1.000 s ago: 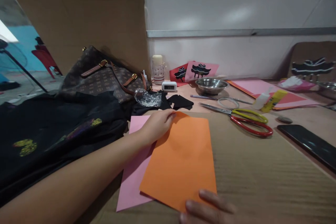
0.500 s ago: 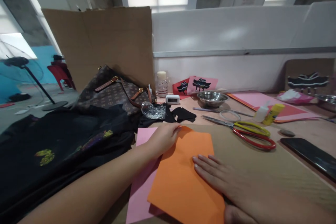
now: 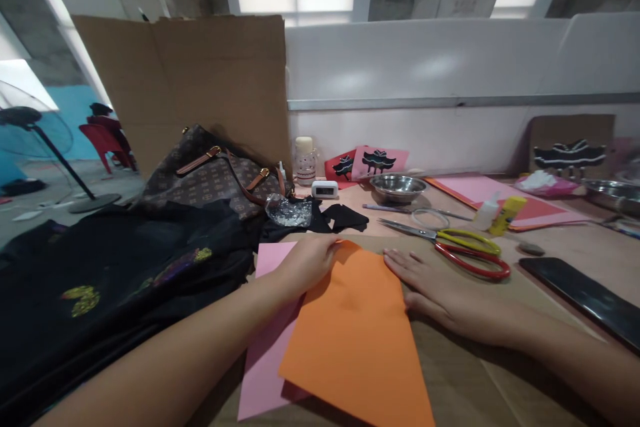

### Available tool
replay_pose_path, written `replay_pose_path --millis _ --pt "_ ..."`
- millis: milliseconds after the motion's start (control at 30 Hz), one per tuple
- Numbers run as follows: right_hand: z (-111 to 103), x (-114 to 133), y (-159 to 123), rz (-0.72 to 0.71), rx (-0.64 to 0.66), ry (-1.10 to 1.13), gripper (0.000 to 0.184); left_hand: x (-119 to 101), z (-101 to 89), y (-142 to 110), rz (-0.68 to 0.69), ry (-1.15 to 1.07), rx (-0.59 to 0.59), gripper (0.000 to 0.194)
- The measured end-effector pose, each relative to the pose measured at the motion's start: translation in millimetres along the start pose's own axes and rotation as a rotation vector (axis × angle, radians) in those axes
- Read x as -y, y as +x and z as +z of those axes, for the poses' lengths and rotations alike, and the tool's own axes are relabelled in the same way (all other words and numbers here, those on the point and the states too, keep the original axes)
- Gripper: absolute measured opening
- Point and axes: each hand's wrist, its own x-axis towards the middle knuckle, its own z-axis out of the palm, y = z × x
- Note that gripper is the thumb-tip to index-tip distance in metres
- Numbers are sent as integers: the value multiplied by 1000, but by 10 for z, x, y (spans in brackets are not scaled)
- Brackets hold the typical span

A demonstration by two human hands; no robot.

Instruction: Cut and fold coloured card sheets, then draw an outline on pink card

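Lying between both hands: orange paper

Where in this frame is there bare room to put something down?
The cardboard sheet is bare right of the orange paper, nearer than the right arm. A narrower bare strip separates that arm from the scissors and phone. Crowded: left, with black cloth and bag; beyond the scissors, with metal bowl and yellow tube.

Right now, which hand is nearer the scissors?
Right hand, at the orange paper's right edge, just short of the scissors. Left hand is farther, at the paper's far-left corner.
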Motion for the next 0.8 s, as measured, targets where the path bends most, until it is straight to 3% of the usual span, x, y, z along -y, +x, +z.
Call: replay_pose_path --millis 133,233,333,700,800 --pt "75 -115 58 77 -76 -66 78 8 8 4 -6 18 -5 31" --pt "49 -8 -2 44 -124 -138 77 14 -4 3 -16 24 -9 30" --pt "-30 194 -118 -55 0 -168 75 18 -30 -1 -45 32 -22 32" --pt "-288 736 -410 -49 362 -39 89 61 -27 16 -77 58 -16 32" --pt "-257 799 -496 -117 350 38 82 78 -14 13 -75 61 -22 32"
